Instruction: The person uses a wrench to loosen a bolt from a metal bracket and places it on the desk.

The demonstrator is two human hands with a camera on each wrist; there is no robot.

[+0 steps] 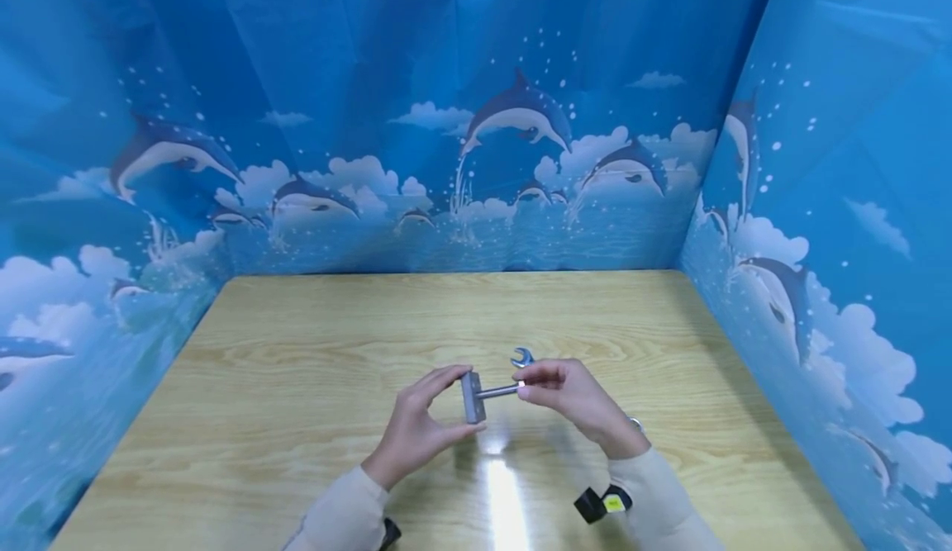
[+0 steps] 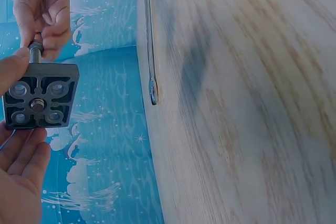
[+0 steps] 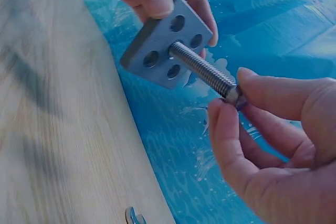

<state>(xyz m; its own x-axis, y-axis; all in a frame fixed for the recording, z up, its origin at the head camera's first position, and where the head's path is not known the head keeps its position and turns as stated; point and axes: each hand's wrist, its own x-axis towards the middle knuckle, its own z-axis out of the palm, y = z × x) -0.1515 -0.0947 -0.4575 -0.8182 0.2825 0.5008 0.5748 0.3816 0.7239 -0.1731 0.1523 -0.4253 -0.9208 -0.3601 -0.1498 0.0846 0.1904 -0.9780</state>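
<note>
A square grey metal plate (image 1: 473, 398) with a hole near each corner is held by my left hand (image 1: 416, 427), thumb on one edge and fingers on the opposite one. From its middle a threaded bolt (image 3: 202, 69) sticks out toward the right. The bolt's tip (image 2: 37, 104) shows on the plate's ribbed back face. At the far end of the thread, my right hand (image 1: 576, 398) pinches the hexagonal piece (image 3: 234, 97) between thumb and fingertips. Both hands hold the assembly above the table.
An open-ended wrench (image 1: 523, 358) lies on the wood-grain table (image 1: 312, 353), just beyond my right hand and partly hidden by it. Blue dolphin-print curtains (image 1: 357, 121) enclose the back and sides. Dark straps with small devices (image 1: 591, 504) sit at the wrists.
</note>
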